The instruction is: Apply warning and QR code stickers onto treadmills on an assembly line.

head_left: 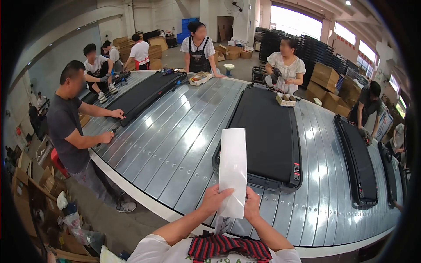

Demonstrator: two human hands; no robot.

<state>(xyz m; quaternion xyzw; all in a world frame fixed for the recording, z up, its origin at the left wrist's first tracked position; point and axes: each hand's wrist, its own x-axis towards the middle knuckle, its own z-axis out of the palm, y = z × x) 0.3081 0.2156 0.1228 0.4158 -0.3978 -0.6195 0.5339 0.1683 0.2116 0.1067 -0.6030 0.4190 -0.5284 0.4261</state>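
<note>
Cardboard boxes: several, on the floor at far left.
Grey-shirted co-worker: standing at the left edge of the slatted metal table, one hand at the near end of the left black panel.
Striped-top co-worker: at the table's far edge, beside a small parts box.
Left hand: clamped on the lower left side of the white sheet, thumb across its front.
White sheet: long, narrow, held up between both hands, before the middle black panel; clear film hangs below.
Right hand: closed on the sheet's lower right edge.
White-bloused co-worker: far side, holding a drill.
Right black panel: lying lengthwise on the table.
</note>
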